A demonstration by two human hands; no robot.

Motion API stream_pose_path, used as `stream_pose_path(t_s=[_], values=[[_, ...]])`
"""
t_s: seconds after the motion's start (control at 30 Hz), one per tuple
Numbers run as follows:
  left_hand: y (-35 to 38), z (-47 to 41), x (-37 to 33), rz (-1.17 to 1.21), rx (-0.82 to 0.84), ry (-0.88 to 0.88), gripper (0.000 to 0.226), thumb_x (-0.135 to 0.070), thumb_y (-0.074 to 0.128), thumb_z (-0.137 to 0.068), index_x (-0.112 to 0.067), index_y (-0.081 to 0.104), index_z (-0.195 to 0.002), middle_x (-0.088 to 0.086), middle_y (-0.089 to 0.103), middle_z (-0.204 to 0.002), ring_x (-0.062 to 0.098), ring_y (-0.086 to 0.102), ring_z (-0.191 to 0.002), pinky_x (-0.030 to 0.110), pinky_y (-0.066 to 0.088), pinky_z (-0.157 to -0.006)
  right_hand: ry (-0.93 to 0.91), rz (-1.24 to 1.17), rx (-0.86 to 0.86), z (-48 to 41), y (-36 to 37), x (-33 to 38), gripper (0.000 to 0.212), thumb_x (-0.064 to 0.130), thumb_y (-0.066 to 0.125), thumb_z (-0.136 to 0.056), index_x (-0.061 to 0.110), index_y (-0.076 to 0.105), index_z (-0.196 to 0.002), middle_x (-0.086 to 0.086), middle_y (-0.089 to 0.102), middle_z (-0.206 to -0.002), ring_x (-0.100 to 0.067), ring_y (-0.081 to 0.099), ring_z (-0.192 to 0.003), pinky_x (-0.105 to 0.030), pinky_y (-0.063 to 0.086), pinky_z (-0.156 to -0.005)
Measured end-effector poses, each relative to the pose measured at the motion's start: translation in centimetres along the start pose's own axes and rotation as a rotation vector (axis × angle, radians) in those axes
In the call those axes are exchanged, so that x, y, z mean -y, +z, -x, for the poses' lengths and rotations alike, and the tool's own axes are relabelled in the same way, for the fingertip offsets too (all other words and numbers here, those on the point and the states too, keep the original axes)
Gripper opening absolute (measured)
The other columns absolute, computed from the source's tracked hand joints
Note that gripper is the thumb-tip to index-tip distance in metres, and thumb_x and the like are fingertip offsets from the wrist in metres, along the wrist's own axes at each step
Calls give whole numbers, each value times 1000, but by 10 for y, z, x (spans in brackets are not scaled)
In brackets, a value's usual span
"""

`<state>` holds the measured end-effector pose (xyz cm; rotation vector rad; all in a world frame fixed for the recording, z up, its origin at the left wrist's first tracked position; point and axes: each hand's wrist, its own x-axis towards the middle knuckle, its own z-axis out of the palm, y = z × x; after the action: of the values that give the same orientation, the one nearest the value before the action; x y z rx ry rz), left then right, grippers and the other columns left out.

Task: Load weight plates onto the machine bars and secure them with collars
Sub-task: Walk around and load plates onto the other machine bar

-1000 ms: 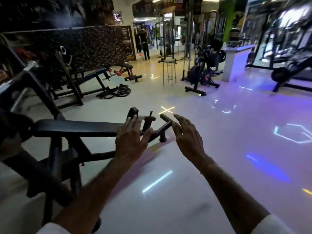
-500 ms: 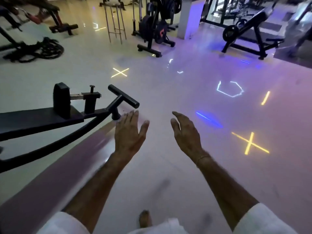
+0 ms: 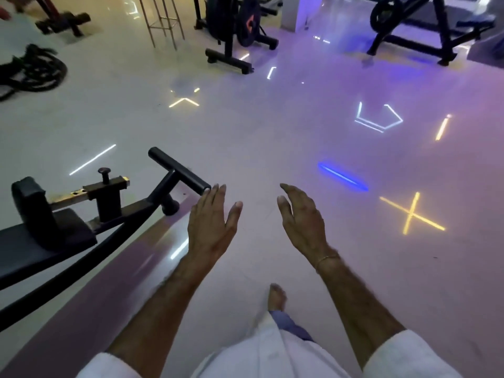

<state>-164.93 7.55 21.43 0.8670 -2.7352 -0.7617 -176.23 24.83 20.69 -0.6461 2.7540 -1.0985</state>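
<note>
My left hand (image 3: 212, 222) is held out flat with fingers apart, empty, its fingertips just right of the end of a black T-shaped foot bar (image 3: 178, 170) of a bench machine (image 3: 41, 241). My right hand (image 3: 301, 218) is also spread and empty, hovering over the glossy floor a hand's width to the right. Black weight plates (image 3: 246, 21) hang on a rack (image 3: 229, 54) at the top centre, far from both hands. A second plate (image 3: 383, 13) sits on a black machine at the top right. No collars are visible.
A coiled battle rope (image 3: 32, 69) lies at the far left. A metal stool frame (image 3: 163, 20) stands at the top centre-left. Coloured light marks dot the shiny floor (image 3: 300, 132). My bare foot (image 3: 276, 297) shows below, between my forearms.
The view has tilted further down and moved forward past the bench end. Both hands stay spread and empty, and my foot has stepped forward.
</note>
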Motion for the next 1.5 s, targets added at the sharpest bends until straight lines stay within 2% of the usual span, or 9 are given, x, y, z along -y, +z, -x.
stream_pose_path(t_s=[0.1, 0.3, 0.53, 0.73, 0.9, 1.07, 1.2, 1.33, 1.5], values=[[2, -75, -9, 31, -37, -58, 71, -65, 30, -98, -21, 37, -152, 1, 40, -159, 19, 27, -150, 48, 28, -120, -64, 18, 76, -90, 2, 6, 43, 44, 41, -106, 31, 51, -146, 6, 53, -150, -19, 47, -138, -41, 44, -108], [3, -225, -14, 78, -93, -174, 66, -57, 36, -102, -20, 32, -156, 1, 32, -163, 21, 23, -152, 47, 24, -123, -154, 36, 159, -263, 18, 27, 43, 46, 39, -106, 33, 49, -146, 8, 52, -150, -16, 45, -139, -44, 43, -109], [26, -440, 12, 156, -152, -282, 65, -58, 34, -101, -22, 33, -155, 1, 31, -164, 20, 21, -153, 46, 22, -123, -215, 132, 232, -480, 75, 50, 45, 45, 39, -107, 31, 49, -148, 6, 50, -153, -17, 43, -141, -38, 38, -109], [-6, -594, 37, 170, -177, -351, 65, -58, 33, -102, -24, 30, -157, -1, 26, -165, 18, 18, -154, 46, 18, -125, -264, 118, 282, -640, 120, 101, 45, 46, 38, -107, 31, 49, -147, 7, 51, -151, -17, 44, -140, -41, 41, -109], [-39, -710, 86, 123, -239, -447, 64, -56, 34, -102, -22, 31, -156, 2, 27, -165, 21, 20, -153, 46, 19, -124, -328, 67, 367, -769, 187, 151, 44, 46, 38, -107, 32, 49, -147, 9, 51, -151, -16, 45, -139, -39, 41, -108], [-67, -817, 137, 100, -339, -611, 64, -55, 35, -102, -22, 30, -157, 1, 27, -165, 20, 20, -153, 40, 18, -124, -482, 54, 499, -899, 271, 218, 45, 47, 37, -106, 31, 49, -147, 7, 52, -150, -18, 47, -138, -42, 43, -109], [-107, -888, 179, 81, -447, -739, 65, -57, 35, -101, -25, 30, -157, -2, 28, -164, 18, 22, -153, 39, 18, -123, -676, 58, 605, -981, 336, 307, 45, 46, 37, -107, 30, 49, -147, 7, 53, -150, -18, 47, -138, -39, 43, -109], [-149, -940, 237, 74, -579, -865, 65, -58, 35, -101, -25, 31, -156, -1, 29, -164, 19, 23, -153, 41, 21, -123, -847, 45, 701, -1033, 404, 400, 46, 48, 36, -107, 31, 48, -148, 7, 52, -151, -16, 46, -139, -37, 40, -109], [-195, -999, 337, 92, -685, -953, 63, -56, 38, -101, -23, 34, -155, 1, 32, -163, 20, 25, -152, 42, 24, -123, -1004, 69, 779, -1079, 506, 500, 46, 47, 36, -107, 31, 45, -149, 7, 51, -152, -19, 46, -139, -40, 42, -108]])
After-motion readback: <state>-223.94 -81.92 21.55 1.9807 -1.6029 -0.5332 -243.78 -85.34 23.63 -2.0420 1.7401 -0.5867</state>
